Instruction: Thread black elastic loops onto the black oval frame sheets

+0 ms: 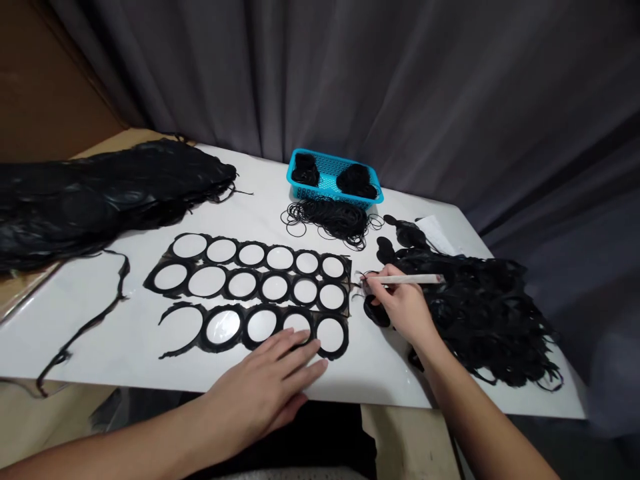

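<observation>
A black rubber sheet (243, 285) with rows of large round holes lies flat on the white table. My left hand (277, 367) rests open on its near row, fingers stretched out over the rings toward the right end. My right hand (400, 303) is closed round a slim white stick-like tool (425, 279), just right of the sheet. The tool's left tip is thin and close to the sheet's right edge; its exact shape is too small to tell. Some thin black scraps and dark round pieces (377, 311) are beside my right hand.
A blue basket (330, 160) at the back holds black ring bundles, with loose thin black rings (333, 219) before it. Black perforated scrap (480, 313) is heaped at right. A large black sheet pile (100, 193) and a loose strip (107, 310) are at left. A grey curtain (320, 80) hangs behind.
</observation>
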`<state>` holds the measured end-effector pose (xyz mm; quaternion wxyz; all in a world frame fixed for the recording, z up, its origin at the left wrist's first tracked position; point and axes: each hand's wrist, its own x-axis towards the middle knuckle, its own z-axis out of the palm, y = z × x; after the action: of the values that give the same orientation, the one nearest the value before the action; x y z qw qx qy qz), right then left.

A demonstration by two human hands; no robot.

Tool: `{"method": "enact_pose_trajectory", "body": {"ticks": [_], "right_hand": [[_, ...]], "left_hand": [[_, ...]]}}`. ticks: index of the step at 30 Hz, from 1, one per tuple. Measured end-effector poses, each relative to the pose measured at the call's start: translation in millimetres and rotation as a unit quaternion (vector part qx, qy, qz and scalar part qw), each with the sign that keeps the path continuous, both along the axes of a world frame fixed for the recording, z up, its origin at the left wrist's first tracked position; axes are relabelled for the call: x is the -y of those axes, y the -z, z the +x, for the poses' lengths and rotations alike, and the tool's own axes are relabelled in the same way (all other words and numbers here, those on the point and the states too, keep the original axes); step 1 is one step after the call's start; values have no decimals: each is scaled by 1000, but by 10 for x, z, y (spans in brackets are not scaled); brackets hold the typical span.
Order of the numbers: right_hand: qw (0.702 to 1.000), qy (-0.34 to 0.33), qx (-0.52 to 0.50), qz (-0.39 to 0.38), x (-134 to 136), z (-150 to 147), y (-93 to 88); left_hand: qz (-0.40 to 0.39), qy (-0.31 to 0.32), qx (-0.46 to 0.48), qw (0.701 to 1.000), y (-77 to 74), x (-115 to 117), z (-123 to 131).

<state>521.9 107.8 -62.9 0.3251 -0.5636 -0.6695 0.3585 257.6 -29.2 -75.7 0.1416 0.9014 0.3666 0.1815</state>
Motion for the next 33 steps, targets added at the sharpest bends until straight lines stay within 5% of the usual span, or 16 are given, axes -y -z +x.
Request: {"method": "enact_pose_trajectory", "body": {"ticks": [5,8,11,14,19,33], "right_hand": [[932,1,-272,-240,-4,-207,10],[884,13,-360,-299,10,-318,-6],[867,5,-395,-304,72,-476,-29],[901,-52,-336,-270,176,-656,-15],[973,-163,-126,-106,296,-807,89],[973,-216,6,87,356,-832,252]], "left_hand": [[-36,-8,28,999,-100,-100,-105],[30,-81,8,996,-7,-235,-179],[90,-123,-28,988,119,-327,-225],[112,-127,-53,984,176,-343,-233],[113,-128,-63,983,168,-326,-216],[119,-125,-80,982,204,-337,-190]]}}
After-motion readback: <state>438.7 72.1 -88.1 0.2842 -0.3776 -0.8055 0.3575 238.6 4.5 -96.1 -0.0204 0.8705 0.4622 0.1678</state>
